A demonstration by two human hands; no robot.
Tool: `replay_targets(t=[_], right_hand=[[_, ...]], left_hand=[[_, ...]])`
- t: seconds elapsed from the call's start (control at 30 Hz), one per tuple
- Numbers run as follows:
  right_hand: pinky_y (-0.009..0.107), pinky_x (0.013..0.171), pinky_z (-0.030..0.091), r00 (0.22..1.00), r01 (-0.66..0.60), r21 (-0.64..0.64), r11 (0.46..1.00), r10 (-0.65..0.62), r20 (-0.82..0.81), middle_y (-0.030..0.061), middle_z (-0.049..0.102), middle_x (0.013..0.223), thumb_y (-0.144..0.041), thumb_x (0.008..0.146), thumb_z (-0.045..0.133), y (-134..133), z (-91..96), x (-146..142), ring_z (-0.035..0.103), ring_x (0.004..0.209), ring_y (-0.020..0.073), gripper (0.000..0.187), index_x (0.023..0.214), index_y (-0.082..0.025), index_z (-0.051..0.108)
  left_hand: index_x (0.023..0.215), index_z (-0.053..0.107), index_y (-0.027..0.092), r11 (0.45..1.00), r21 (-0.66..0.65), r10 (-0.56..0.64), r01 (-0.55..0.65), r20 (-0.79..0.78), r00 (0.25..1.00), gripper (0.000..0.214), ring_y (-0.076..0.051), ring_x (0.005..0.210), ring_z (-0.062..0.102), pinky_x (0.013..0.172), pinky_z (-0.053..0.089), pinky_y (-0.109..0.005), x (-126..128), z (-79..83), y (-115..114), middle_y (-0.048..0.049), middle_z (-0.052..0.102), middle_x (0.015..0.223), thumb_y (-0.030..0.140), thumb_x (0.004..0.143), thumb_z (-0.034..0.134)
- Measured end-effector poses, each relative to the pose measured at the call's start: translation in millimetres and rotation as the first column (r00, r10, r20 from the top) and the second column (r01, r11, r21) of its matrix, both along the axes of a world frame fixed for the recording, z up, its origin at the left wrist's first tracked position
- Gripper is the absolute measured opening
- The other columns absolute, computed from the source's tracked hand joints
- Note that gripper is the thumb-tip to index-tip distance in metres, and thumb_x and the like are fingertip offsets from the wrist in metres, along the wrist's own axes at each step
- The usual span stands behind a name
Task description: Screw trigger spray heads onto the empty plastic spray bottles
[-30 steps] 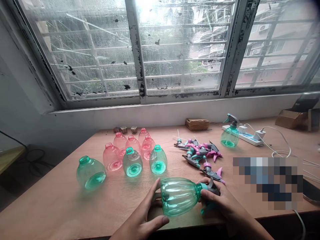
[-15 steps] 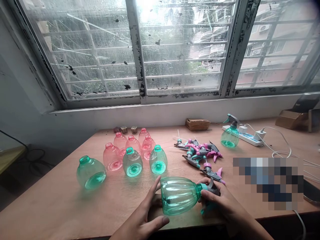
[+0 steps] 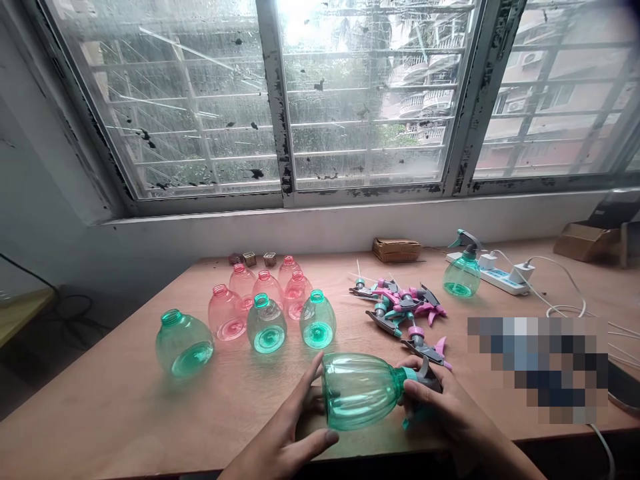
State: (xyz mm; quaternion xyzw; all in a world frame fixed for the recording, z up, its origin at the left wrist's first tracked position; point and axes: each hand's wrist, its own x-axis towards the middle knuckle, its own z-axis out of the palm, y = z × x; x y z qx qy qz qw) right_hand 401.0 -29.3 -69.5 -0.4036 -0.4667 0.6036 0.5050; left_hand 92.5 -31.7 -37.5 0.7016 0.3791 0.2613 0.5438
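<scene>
Green ribbed plastic bottle wears the grey-and-teal spray head my right hand pinches, left hand spread, with eight round pink-or-green plastic bottles headless.

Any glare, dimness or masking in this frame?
Head view: glare whitens part of the middle window pane; bright streaks line the held green bottle; the table dims toward lower left; a pixelated block covers part of its right side.

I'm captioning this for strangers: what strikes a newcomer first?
Probably the ribbed green plastic bottle, held sideways in the foreground, its grey-and-teal spray head in the right hand. Left of centre stand five rounded, translucent pink bottles; right of centre lies a heap of pink, teal and grey spray heads.
</scene>
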Motion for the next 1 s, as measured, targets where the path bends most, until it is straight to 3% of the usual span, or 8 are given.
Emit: replay_targets(t=[0.17,0.5,0.8,1.0], right_hand=[[0.030,0.058,0.058,1.000,0.005,-0.012,1.000,-0.005,-0.023,0.0018,0.076,0.068,-0.047,0.076,0.086,0.1,-2.0,0.5,0.070,0.061,0.0199,0.045,0.101,-0.017,0.065],[0.034,0.059,0.057,0.999,0.028,-0.018,0.999,-0.027,0.041,0.0023,0.075,0.066,-0.050,0.073,0.087,1.2,-2.0,1.5,0.070,0.061,0.0223,0.047,0.098,-0.017,0.066],[0.035,0.056,0.058,0.999,0.027,-0.020,0.999,-0.027,0.019,0.0008,0.073,0.065,-0.052,0.072,0.087,1.4,-1.4,-0.3,0.068,0.058,0.0222,0.046,0.095,-0.018,0.065],[0.033,0.056,0.055,0.998,0.054,-0.018,0.998,-0.053,0.037,0.0016,0.073,0.064,-0.054,0.071,0.086,0.1,2.6,-2.2,0.068,0.057,0.0220,0.045,0.088,-0.018,0.065]], left_hand=[[0.160,0.010,0.044,1.000,0.006,0.026,-0.026,-0.031,0.999,0.092,-0.029,0.153,0.028,0.127,0.024,-0.046,1.3,1.1,-1.6,0.0042,0.020,0.171,0.024,0.092,0.068],[0.161,0.020,0.037,0.999,0.001,0.046,-0.046,-0.083,0.996,0.088,-0.031,0.156,0.021,0.129,0.019,-0.048,-1.0,3.0,-1.0,0.0021,0.023,0.170,0.032,0.090,0.072],[0.161,0.012,0.041,0.999,-0.027,0.031,-0.032,-0.054,0.998,0.095,-0.030,0.153,0.029,0.127,0.023,-0.050,-0.3,2.7,-1.1,-0.0008,0.026,0.169,0.024,0.089,0.072],[0.162,0.010,0.036,0.998,-0.052,-0.023,0.026,0.058,0.998,0.084,-0.032,0.155,0.022,0.127,0.019,-0.050,-0.3,2.5,-0.8,-0.0028,0.021,0.170,0.051,0.097,0.061]])
